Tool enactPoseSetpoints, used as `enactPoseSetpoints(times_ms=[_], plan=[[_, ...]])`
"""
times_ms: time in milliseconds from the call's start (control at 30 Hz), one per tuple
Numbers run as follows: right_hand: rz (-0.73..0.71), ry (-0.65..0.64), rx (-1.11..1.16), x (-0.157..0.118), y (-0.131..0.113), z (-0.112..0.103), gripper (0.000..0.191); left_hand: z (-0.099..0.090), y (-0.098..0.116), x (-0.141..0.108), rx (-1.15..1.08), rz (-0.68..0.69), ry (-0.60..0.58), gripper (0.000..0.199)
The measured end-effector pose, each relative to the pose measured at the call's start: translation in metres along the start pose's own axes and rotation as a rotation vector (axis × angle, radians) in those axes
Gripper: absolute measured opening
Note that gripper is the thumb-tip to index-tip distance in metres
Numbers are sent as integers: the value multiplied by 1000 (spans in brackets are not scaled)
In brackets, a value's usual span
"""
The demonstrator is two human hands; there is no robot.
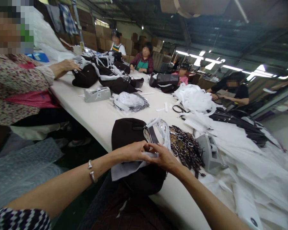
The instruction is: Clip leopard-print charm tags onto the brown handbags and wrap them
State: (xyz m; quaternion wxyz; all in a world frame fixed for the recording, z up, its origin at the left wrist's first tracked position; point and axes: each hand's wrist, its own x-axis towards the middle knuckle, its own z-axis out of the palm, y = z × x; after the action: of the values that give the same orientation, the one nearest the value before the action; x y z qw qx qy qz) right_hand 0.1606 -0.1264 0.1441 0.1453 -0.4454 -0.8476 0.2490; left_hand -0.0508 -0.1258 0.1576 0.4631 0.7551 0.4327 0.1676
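Note:
A dark brown handbag body (144,180) rests at the table's near edge, against my lap. Another dark brown bag part (124,131) lies just beyond it; whether both belong to one bag is hidden by my hands. My left hand (138,150) and my right hand (163,157) meet over the middle, fingers curled and pinched on a thin white wrapping sheet (127,169). The sheet hangs out to the left below my left hand. Beyond my fingers is a strap (153,134) with white wrapping (166,137) around part of it.
Right of the bag lie a pile of patterned tags with metal rings (182,143) and a grey tape dispenser (210,155). White sheets (244,159) cover the right side. Farther off are another dispenser (97,95), a plastic-wrapped bundle (131,101), scissors (179,109), bags (85,76) and several co-workers.

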Motion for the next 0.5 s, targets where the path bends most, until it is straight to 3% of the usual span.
enactPoseSetpoints(times_ms=[167, 267, 400, 500], plan=[[-40, 20, 53, 3, 8, 13, 53, -26, -7, -23, 173, -69, -100, 35], [-130, 29, 33, 1, 12, 16, 48, -29, -11, -36, 179, -121, -157, 30], [-331, 84, -127, -3, 0, 13, 52, -20, -9, -41, 245, -180, -28, 26], [-526, 87, -192, -3, -15, 14, 24, -15, -8, -41, 296, -168, 27, 24]])
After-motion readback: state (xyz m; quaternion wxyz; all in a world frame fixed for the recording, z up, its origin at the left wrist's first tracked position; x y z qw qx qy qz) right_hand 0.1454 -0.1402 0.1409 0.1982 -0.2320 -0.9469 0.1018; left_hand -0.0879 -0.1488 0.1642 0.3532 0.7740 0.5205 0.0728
